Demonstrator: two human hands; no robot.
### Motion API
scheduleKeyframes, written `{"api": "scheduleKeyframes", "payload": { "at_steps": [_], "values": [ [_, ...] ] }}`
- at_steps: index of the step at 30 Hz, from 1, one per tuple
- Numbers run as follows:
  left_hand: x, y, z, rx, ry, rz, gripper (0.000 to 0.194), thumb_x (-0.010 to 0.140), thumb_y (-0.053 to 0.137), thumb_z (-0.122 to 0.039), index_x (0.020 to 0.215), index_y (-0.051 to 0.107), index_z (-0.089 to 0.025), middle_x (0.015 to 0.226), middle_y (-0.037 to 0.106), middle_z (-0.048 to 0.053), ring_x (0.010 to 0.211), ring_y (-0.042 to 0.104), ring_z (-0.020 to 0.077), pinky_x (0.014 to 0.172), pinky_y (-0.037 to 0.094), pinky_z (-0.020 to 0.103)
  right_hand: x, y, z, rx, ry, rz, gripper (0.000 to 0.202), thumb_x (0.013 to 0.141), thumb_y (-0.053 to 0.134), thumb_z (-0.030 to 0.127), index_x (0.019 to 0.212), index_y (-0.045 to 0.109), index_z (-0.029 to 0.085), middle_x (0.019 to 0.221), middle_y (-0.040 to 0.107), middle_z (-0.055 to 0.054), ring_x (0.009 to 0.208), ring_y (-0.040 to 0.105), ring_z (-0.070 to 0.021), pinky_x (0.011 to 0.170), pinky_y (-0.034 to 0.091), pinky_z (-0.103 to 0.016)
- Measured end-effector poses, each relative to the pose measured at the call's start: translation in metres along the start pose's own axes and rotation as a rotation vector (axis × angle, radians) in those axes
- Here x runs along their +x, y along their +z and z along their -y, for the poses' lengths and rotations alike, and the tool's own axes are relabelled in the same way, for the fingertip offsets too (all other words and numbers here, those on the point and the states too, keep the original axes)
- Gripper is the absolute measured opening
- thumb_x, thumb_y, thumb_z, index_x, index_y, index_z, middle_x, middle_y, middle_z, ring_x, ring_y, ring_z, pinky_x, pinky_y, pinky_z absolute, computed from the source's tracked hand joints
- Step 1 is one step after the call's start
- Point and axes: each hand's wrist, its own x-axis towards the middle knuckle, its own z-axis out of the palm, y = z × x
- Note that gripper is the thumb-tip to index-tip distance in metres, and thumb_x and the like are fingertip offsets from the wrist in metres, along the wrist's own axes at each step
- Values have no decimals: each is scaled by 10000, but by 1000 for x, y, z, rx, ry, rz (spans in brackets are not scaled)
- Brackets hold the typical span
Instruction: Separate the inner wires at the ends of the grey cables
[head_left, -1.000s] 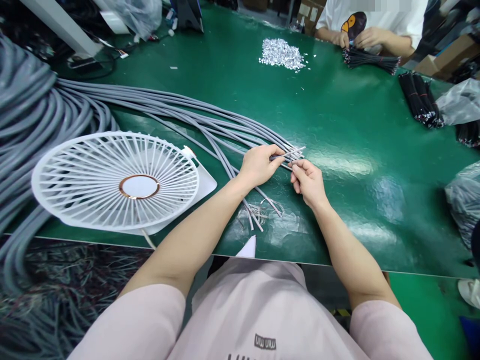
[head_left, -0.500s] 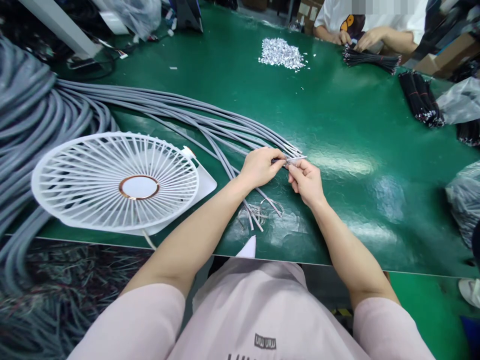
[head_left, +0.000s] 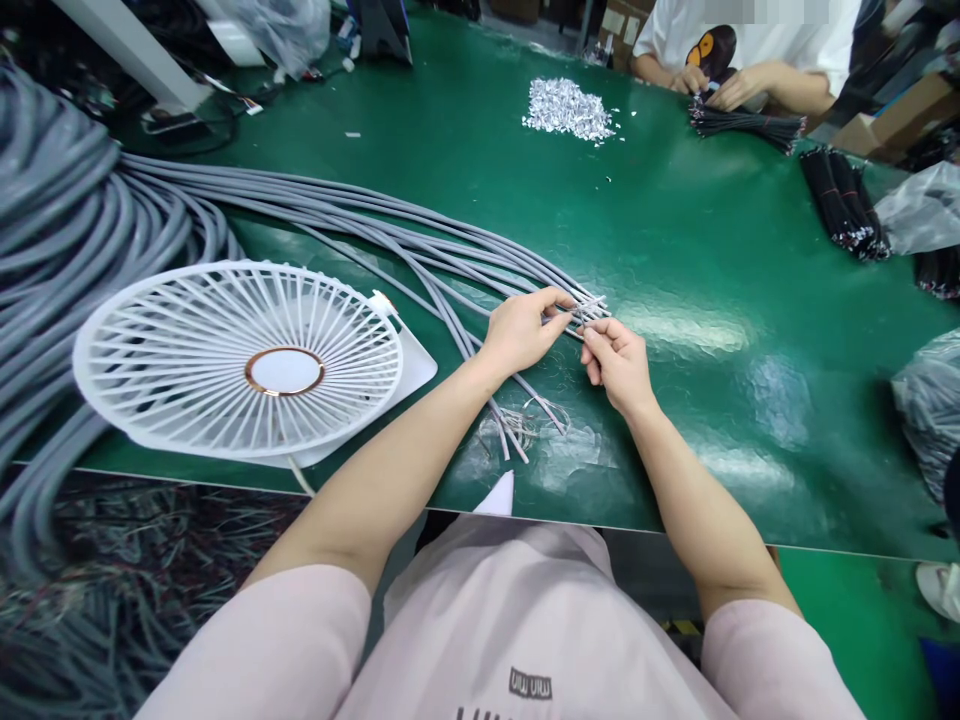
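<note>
Cable ends point(head_left: 597, 304), partly hidden by left hand point(head_left: 521, 330), coil point(head_left: 56, 200) cropped

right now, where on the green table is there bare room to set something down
The widest bare patch of green table lies between the right hand, the black bundles and the lower plastic bag. Another, slightly specked, runs between the silvery pile and the grey cables. Crowded: the left, with cable coils and white fan, and around the left hand.

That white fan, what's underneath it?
Under the fan, a flat white base juts out onto the green table. Grey cables meet its left edge; whatever lies farther beneath is hidden.
</note>
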Motion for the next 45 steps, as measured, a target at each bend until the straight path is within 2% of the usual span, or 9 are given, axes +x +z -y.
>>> {"api": "scheduleKeyframes", "payload": {
  "at_steps": [5,11,16,19,24,27,33,39,45],
  "values": [
    [-1,4,0,86,33,47,205,872,601,-313,1002,749,-257,977,791,9,887,707,209,772,492,310,-7,1,12,56,-52,-45,232,831,676,412,844,635,184,529,543,76,310,375,-33,319,225,-188],
    [3,8,9,80,-8,67,219,882,596,-332,1001,757,-244,958,789,22,892,707,215,784,499,312,-31,7,29,-93,-225,120,235,892,627,432,870,663,201,554,550,45,385,429,-60,382,304,-212],
    [3,-6,3,-27,157,73,261,885,557,-275,1032,759,-200,1011,757,52,942,671,191,865,501,306,-17,-11,13,-197,-153,10,219,901,600,410,869,645,198,558,553,54,378,418,-61,391,307,-212],
    [4,-12,2,9,232,53,292,894,536,-269,1082,750,-202,1010,739,60,967,642,197,910,488,327,-11,-22,9,-298,-199,-20,195,903,593,386,886,661,204,606,584,41,427,465,-78,435,357,-225],
    [4,-15,4,-75,149,-27,293,912,533,-331,1116,706,-211,984,750,31,894,655,176,865,493,302,-9,-29,9,-473,-330,-85,161,904,582,333,865,688,218,697,638,4,581,546,-128,566,430,-267],
    [3,-16,4,-86,124,-13,284,920,520,-363,1070,695,-198,917,750,26,824,659,167,791,487,280,-7,-28,5,-469,-302,-87,148,905,574,310,871,680,212,648,618,15,571,548,-128,584,433,-266],
    [1,-17,1,5,123,23,285,933,492,-368,1029,703,-202,910,760,26,831,663,174,737,456,270,-2,-12,-5,-336,-192,-17,182,921,548,362,890,639,208,616,596,26,516,525,-103,476,376,-214],
    [2,-15,3,51,128,14,291,938,501,-389,1023,709,-205,909,767,25,789,661,174,708,430,273,0,-2,-1,-228,-131,-19,173,904,558,340,880,628,183,575,580,54,371,448,-61,380,323,-199],
    [2,-13,3,73,121,9,286,944,501,-387,1022,709,-207,915,771,18,765,660,177,693,415,279,-1,-1,1,-164,-113,-22,173,883,586,340,872,632,173,555,574,65,337,441,-50,345,308,-187]
  ]
}}
